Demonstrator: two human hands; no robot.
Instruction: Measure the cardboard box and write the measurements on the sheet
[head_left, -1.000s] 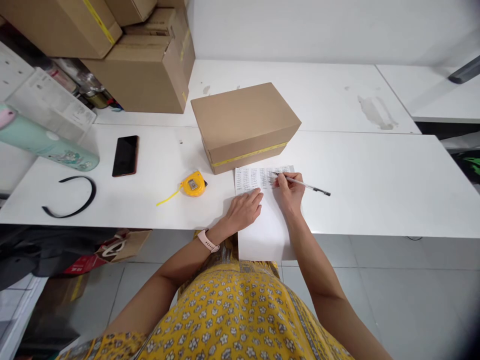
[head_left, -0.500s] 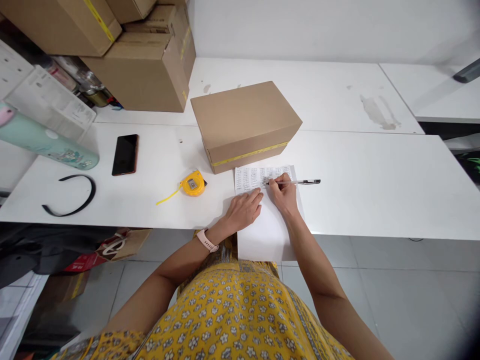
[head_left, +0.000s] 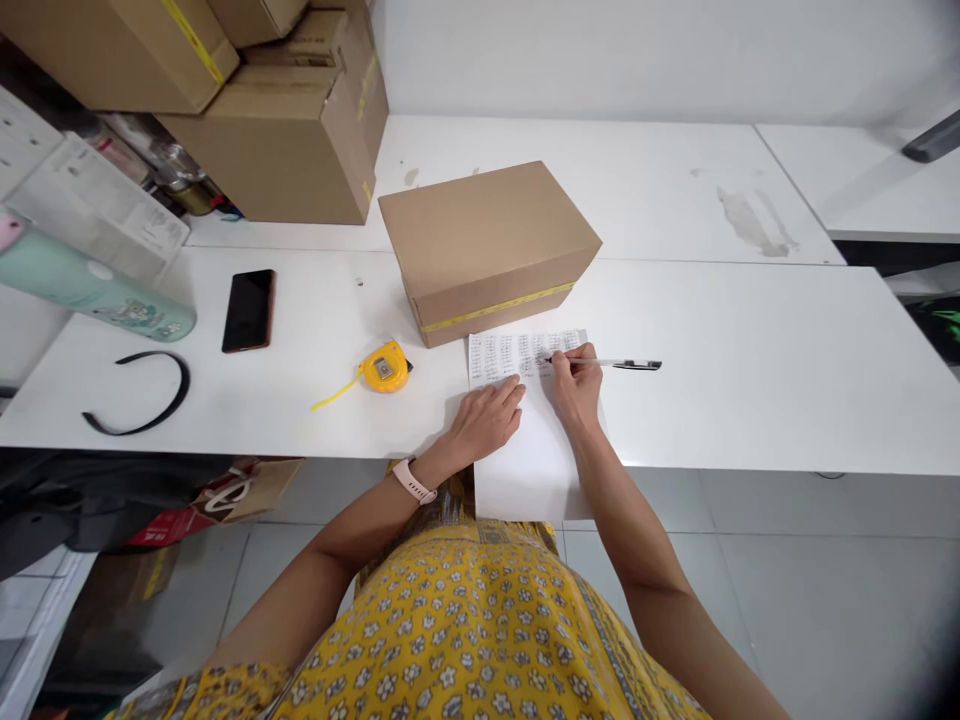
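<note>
My right hand [head_left: 577, 385] grips a pen [head_left: 626, 364], its tip at the written part of a white sheet of paper [head_left: 525, 460]. Columns of small handwriting fill the top of the sheet, and its lower end hangs past the table's front edge. Lying flat on the paper's left side is my left hand [head_left: 486, 420], fingers stretched out and holding nothing. Just behind the paper sits a closed cardboard box [head_left: 487, 245] with a yellow tape strip along its front side. A yellow tape measure [head_left: 385, 367] lies left of the paper, a short length of its blade pulled out.
On the white table [head_left: 720, 380], a phone [head_left: 249, 311], a black headband-like band [head_left: 180, 385] and a mint-green bottle [head_left: 97, 285] lie to the left. Stacked cardboard boxes [head_left: 277, 140] stand at the back left. A paper bag [head_left: 255, 490] is below the table edge.
My right hand and the pen have moved a little to the right across the written lines. My left hand has stayed flat on the paper.
</note>
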